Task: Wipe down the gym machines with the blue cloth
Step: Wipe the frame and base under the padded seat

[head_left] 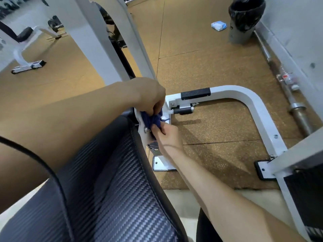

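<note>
Far left, we saw a bench (pixel 26 49) standing well apart on the floor (pixel 209 67). In the foreground lay the machine's dark, textured pad (pixel 108 180), with a white bracket (pixel 142 137) bolted at its edge. Our left hand (pixel 150 96) lay across the pad, fingers curled down and gripping the cloth (pixel 152 120). The cloth sat bunched against the bracket, between the two hands. Our right hand (pixel 168 137) met it from below, fingers pinching its lower folds. We judged the cloth light, soft and limp, with a loose thread likely to snag on the bolt. It seemed best held as a wad in the palm, leaving one flat face to meet the metal. To the right ran the white base tube (pixel 253 105). Beyond it were a small packet (pixel 218 26), a lined bin (pixel 244 20) and a barbell (pixel 288 95) along the wall.
</note>
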{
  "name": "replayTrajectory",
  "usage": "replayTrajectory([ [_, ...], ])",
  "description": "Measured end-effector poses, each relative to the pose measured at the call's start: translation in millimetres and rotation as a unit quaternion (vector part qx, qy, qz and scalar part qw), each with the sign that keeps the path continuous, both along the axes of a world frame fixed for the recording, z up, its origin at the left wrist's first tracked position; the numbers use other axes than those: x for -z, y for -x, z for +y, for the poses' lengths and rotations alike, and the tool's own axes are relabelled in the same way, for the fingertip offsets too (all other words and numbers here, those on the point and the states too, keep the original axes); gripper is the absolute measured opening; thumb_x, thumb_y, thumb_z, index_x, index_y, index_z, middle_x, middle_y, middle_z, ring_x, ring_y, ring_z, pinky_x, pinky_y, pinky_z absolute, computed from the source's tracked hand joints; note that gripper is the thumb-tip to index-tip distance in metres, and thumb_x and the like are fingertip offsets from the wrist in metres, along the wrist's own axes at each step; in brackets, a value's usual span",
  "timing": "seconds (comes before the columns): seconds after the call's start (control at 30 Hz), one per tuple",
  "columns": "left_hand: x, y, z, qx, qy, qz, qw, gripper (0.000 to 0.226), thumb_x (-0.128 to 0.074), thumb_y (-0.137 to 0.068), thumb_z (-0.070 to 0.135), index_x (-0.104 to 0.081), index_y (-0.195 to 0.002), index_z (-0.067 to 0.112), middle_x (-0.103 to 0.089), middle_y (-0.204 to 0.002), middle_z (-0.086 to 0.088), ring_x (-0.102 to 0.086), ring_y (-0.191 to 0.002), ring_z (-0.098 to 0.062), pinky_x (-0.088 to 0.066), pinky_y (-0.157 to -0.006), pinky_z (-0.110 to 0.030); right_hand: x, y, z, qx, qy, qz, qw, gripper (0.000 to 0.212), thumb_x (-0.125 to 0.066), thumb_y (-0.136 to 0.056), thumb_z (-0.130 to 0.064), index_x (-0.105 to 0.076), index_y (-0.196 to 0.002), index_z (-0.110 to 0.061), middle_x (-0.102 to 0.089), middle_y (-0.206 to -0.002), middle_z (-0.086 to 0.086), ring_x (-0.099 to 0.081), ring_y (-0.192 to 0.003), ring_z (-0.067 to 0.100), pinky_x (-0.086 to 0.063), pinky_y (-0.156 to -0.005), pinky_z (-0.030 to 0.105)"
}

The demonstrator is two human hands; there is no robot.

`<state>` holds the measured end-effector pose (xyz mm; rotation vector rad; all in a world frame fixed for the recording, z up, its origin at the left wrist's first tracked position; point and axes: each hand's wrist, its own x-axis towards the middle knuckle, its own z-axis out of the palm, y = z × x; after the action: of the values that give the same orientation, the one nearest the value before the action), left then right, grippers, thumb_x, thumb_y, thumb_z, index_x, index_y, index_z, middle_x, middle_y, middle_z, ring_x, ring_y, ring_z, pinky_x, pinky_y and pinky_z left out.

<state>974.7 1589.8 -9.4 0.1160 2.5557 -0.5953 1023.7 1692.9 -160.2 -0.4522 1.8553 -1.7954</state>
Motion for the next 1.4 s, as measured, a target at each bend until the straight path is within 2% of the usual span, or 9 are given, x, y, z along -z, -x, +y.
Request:
replayTrajectory([
  [0.07, -3, 3, 2, 0.015, -0.012, 0.014, 1.000, 0.015, -0.071, -0.084, 0.020, -0.074, -0.095, 0.030, -0.066, -0.089, 0.006, -0.058, -0.077, -0.018, -0.048, -0.061, -0.030, -7, 12, 7, 0.023, -0.003, 0.012, 1.000, 0.022, -0.058, -0.086, -0.039, -0.067, -0.077, -0.021, -0.068, -0.068, 0.008, -0.065, -0.068, 0.028, -0.054, -0.067, 0.055],
  [0.13, -9, 9, 6, 0.033, -0.054, 0.053, 0.997, 0.014, -0.069, -0.087, 0.019, -0.072, -0.096, 0.028, -0.063, -0.090, 0.005, -0.058, -0.082, -0.020, -0.047, -0.062, -0.030, -17, 29, 22, 0.046, -0.005, 0.039, 0.998, 0.023, -0.057, -0.085, -0.032, -0.069, -0.086, -0.013, -0.072, -0.082, 0.019, -0.071, -0.081, 0.035, -0.053, -0.076, 0.060],
  [0.3, -32, 30, 26, 0.043, -0.217, 0.179, 0.959, 0.017, -0.067, -0.085, 0.013, -0.074, -0.100, 0.020, -0.070, -0.092, 0.001, -0.061, -0.089, -0.021, -0.049, -0.073, -0.033, -69, 71, 71, 0.128, -0.034, 0.104, 0.986, 0.019, -0.059, -0.095, -0.010, -0.072, -0.101, -0.022, -0.076, -0.093, -0.008, -0.072, -0.093, 0.013, -0.058, -0.083, 0.037],
  [0.5, -38, 42, 55, 0.032, -0.246, 0.238, 0.939, 0.020, -0.064, -0.087, 0.012, -0.073, -0.104, 0.018, -0.070, -0.102, -0.004, -0.061, -0.096, -0.026, -0.051, -0.080, -0.037, -91, 100, 101, 0.138, -0.087, 0.174, 0.971, 0.026, -0.055, -0.098, -0.009, -0.072, -0.108, -0.025, -0.072, -0.089, -0.011, -0.069, -0.087, 0.009, -0.055, -0.079, 0.026],
  [0.67, -37, 54, 92, -0.034, -0.303, 0.299, 0.904, 0.020, -0.065, -0.086, 0.011, -0.074, -0.103, 0.017, -0.069, -0.108, -0.004, -0.062, -0.103, -0.024, -0.053, -0.085, -0.037, -94, 125, 133, 0.164, -0.085, 0.215, 0.959, 0.022, -0.056, -0.097, -0.012, -0.070, -0.101, -0.029, -0.072, -0.092, -0.010, -0.068, -0.094, 0.015, -0.056, -0.089, 0.040],
  [0.87, -28, 52, 152, -0.166, -0.375, 0.356, 0.840, 0.023, -0.057, -0.085, 0.006, -0.072, -0.098, 0.017, -0.070, -0.100, -0.004, -0.064, -0.096, -0.025, -0.055, -0.082, -0.035, -98, 147, 172, 0.169, -0.100, 0.248, 0.949, 0.036, -0.048, -0.098, -0.008, -0.070, -0.121, -0.025, -0.071, -0.105, -0.009, -0.065, -0.101, 0.012, -0.052, -0.094, 0.033],
  [1.0, 10, 44, 192, -0.299, -0.426, 0.426, 0.740, 0.024, -0.054, -0.086, 0.006, -0.069, -0.103, 0.013, -0.067, -0.100, -0.008, -0.063, -0.091, -0.029, -0.056, -0.080, -0.040, -86, 159, 193, 0.115, -0.121, 0.270, 0.948, 0.040, -0.047, -0.097, -0.003, -0.070, -0.123, -0.022, -0.069, -0.104, -0.007, -0.062, -0.098, 0.010, -0.050, -0.087, 0.026],
  [1.2, 106, 20, 221, -0.402, -0.525, 0.558, 0.501, 0.021, -0.058, -0.090, 0.011, -0.072, -0.102, 0.021, -0.073, -0.096, 0.002, -0.065, -0.091, -0.016, -0.046, -0.071, -0.029, -32, 152, 198, 0.023, -0.097, 0.227, 0.969, 0.031, -0.058, -0.096, -0.003, -0.072, -0.114, -0.025, -0.073, -0.106, -0.011, -0.066, -0.099, 0.000, -0.053, -0.087, 0.023],
  [1.4, 190, -41, 167, -0.408, -0.465, 0.681, 0.392, 0.014, -0.064, -0.090, 0.012, -0.071, -0.098, 0.021, -0.066, -0.096, 0.012, -0.063, -0.091, -0.007, -0.052, -0.081, -0.023, 39, 102, 114, -0.009, 0.007, 0.164, 0.986, 0.029, -0.066, -0.091, -0.003, -0.070, -0.101, -0.030, -0.070, -0.095, -0.020, -0.064, -0.090, -0.010, -0.050, -0.077, 0.009],
])
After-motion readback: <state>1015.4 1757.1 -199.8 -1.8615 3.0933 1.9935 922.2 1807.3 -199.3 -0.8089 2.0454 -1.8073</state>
